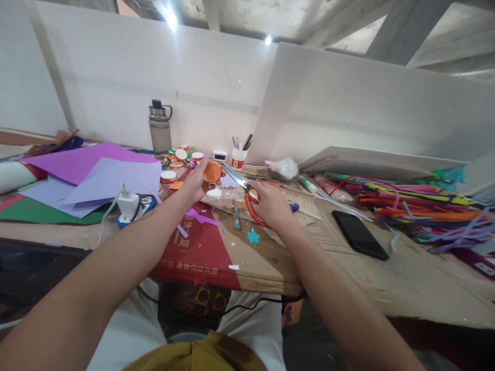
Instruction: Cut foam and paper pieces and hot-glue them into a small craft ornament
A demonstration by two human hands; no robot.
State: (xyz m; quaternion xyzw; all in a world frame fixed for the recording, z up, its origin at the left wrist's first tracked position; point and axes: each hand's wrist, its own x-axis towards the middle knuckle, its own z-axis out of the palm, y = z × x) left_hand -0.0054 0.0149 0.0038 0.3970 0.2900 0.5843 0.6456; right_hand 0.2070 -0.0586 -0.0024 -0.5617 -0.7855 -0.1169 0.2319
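An orange round piece (212, 172) is held up in my left hand (195, 183), its flat face toward me. My right hand (269, 202) grips orange-handled scissors (251, 204), whose blades point up and left at the edge of the orange piece. Whether the blades touch it I cannot tell. Below the two hands lies a white round lid (214, 192). A blue flower-shaped cutout (252, 236) rests on the cardboard (270, 268) nearer to me, and purple paper strips (201, 216) lie on its red part.
Purple and lilac sheets (112, 175) and a plugged power strip (135, 208) are on the left. Behind stand a bottle (160, 131) and a paper cup of pens (238, 158). On the right are a black phone (359, 234) and many coloured pipe cleaners (417, 206).
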